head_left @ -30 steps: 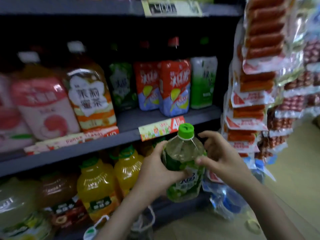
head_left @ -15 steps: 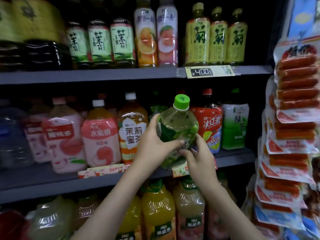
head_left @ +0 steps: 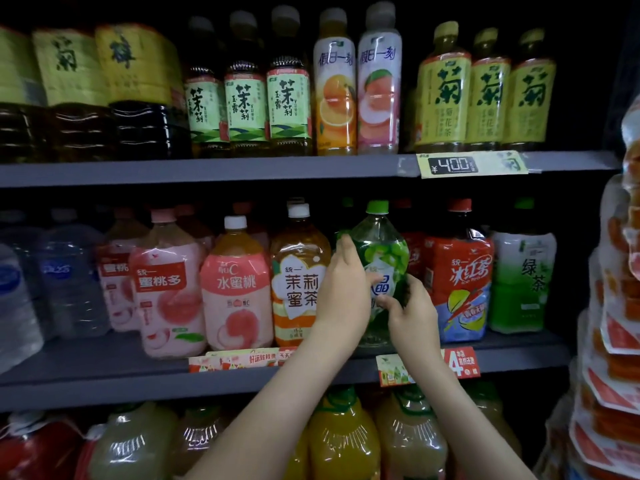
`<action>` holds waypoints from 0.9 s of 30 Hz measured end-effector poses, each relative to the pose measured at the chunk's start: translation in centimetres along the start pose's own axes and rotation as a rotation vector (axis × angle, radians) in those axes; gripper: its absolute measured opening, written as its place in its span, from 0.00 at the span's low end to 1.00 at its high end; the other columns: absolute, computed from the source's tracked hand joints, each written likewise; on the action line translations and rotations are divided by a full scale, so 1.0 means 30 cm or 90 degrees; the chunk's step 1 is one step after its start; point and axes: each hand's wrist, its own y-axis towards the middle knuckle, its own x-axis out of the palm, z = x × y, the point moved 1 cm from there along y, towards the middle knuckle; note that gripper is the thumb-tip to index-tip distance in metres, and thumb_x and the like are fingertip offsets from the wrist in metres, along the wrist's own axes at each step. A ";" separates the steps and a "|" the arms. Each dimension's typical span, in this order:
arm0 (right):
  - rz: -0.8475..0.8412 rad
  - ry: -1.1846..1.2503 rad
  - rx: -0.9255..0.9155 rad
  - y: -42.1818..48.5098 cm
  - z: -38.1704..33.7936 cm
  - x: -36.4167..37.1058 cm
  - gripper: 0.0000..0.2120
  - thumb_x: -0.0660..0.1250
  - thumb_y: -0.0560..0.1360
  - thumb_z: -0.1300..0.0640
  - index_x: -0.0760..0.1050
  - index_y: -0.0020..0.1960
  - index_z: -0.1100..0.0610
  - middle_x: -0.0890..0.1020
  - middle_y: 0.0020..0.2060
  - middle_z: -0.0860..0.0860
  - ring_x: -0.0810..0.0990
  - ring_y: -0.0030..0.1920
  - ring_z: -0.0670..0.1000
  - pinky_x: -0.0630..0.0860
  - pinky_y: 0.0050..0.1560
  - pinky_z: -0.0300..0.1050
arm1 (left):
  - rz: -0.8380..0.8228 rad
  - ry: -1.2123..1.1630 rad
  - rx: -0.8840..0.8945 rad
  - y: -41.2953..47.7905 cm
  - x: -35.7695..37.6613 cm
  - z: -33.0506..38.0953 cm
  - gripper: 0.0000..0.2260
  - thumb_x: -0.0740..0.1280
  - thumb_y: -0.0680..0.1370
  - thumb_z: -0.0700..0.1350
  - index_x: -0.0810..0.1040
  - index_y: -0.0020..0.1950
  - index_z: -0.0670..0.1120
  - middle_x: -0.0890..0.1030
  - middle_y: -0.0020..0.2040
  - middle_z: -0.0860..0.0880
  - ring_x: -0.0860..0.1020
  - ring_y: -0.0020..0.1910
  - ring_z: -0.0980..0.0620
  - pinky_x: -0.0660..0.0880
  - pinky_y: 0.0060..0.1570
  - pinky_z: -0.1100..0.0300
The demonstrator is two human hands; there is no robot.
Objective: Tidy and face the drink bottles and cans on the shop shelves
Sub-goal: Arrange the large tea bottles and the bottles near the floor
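Observation:
A clear bottle with a green cap and a green grape label stands upright on the middle shelf, between an orange jasmine tea bottle and a red iced tea bottle. My left hand grips its left side, fingers curled round the body. My right hand holds its lower right front, fingers bent on the label. Its base is hidden behind my hands.
Pink peach drink bottles and water bottles fill the middle shelf to the left, a green tea bottle at the right. Tea and juice bottles line the top shelf. Yellow juice bottles stand below. Sausage packs hang at right.
Both hands have lifted the green-capped bottle from below shelf level up and forward into the gap on the middle shelf. The camera view has tilted upward.

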 end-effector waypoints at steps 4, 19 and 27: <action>-0.021 -0.022 -0.001 0.025 0.004 0.022 0.25 0.66 0.77 0.58 0.63 0.71 0.61 0.73 0.65 0.57 0.71 0.65 0.56 0.68 0.61 0.45 | 0.038 0.159 0.046 0.002 0.022 -0.014 0.35 0.65 0.78 0.47 0.48 0.76 0.38 0.59 0.75 0.39 0.66 0.70 0.45 0.70 0.62 0.59; -0.018 -0.084 -0.041 0.029 -0.013 0.088 0.29 0.67 0.75 0.53 0.60 0.71 0.61 0.70 0.65 0.56 0.67 0.66 0.55 0.68 0.60 0.47 | 0.229 0.529 0.174 -0.070 0.090 -0.214 0.36 0.71 0.73 0.50 0.59 0.75 0.43 0.64 0.74 0.45 0.55 0.75 0.44 0.46 0.70 0.42; -0.028 -0.041 0.000 0.012 -0.009 0.076 0.31 0.66 0.76 0.53 0.58 0.75 0.57 0.65 0.72 0.55 0.62 0.72 0.53 0.63 0.68 0.48 | 0.218 0.466 0.209 -0.101 0.032 -0.192 0.33 0.71 0.71 0.46 0.64 0.74 0.44 0.65 0.74 0.45 0.57 0.74 0.45 0.50 0.70 0.44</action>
